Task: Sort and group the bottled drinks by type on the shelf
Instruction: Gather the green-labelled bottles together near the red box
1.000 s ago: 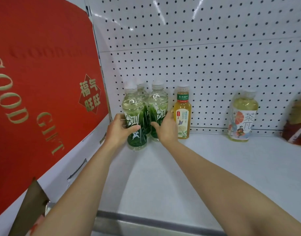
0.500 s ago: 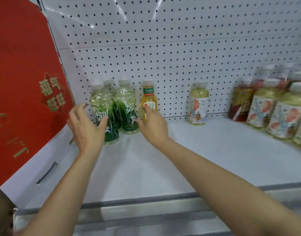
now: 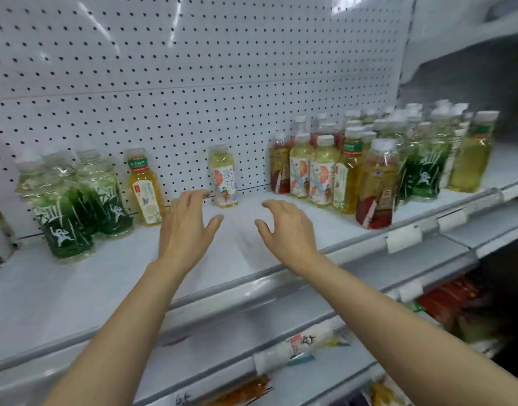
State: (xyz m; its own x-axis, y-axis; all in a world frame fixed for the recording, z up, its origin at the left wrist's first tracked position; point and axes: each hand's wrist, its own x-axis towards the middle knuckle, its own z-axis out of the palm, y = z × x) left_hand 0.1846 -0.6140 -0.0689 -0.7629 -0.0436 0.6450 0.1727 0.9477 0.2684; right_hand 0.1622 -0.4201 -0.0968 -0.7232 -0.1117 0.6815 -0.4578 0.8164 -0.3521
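Our left hand (image 3: 187, 227) & right hand (image 3: 290, 230) hover apart, fingers spread, empty, over shelf (image 3: 76, 288) mid; lone tea bottle (image 3: 224, 177) at back edge.

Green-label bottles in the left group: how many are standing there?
3: front one nearest the shelf edge, one behind it, one to its right beside the yellow tea bottle. Others could be hidden behind.

Two bare, sleeveless forearms (image 3: 140, 312)
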